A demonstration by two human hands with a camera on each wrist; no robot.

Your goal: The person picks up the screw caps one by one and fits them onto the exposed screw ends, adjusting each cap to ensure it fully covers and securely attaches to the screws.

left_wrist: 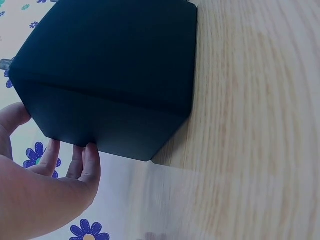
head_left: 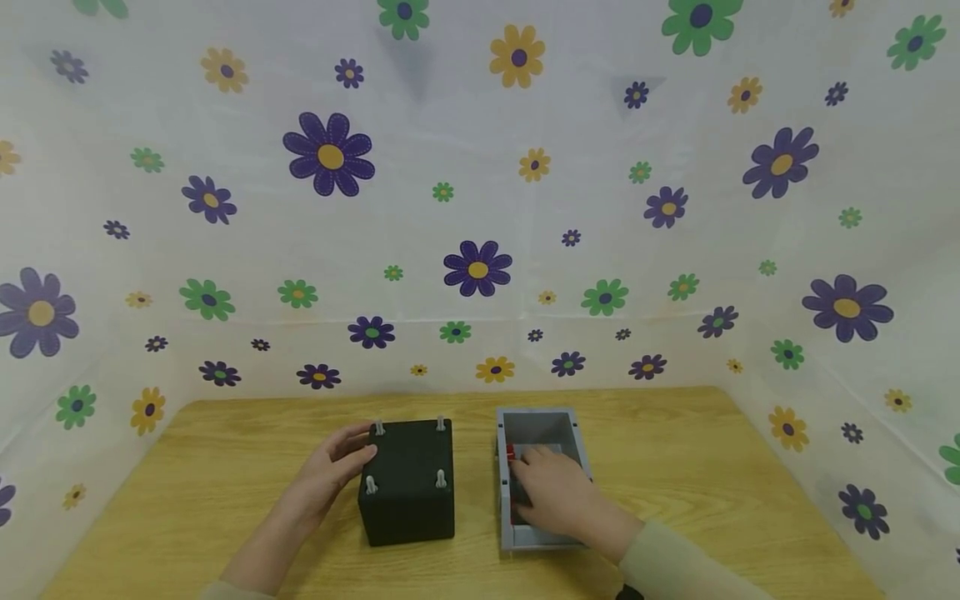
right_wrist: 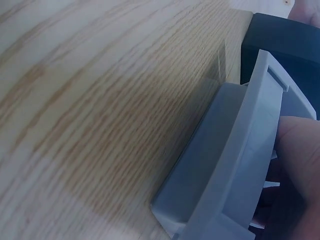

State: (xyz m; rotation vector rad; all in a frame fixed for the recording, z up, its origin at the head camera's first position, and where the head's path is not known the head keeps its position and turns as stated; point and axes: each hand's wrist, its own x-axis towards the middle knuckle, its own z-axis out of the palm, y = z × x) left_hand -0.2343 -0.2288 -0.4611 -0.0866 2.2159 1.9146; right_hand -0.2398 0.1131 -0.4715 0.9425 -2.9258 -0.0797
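A black box (head_left: 408, 467) sits on the table with several pale threaded studs (head_left: 441, 479) standing up at its top corners. My left hand (head_left: 330, 471) rests against its left side, thumb near the top edge; in the left wrist view its fingertips (left_wrist: 91, 150) touch the box wall. To the right is an open grey box (head_left: 540, 427). My right hand (head_left: 558, 492) reaches down into it, over a dark part (head_left: 519, 495) with red bits (head_left: 511, 452) beside it. Most of its fingers are hidden, and I cannot tell whether they hold that part.
The wooden table (head_left: 645, 442) carries both boxes, with a strip of wood between them. A white flower-print sheet (head_left: 420, 225) stands behind and on both sides. The grey box's raised wall (right_wrist: 245, 135) surrounds my right hand.
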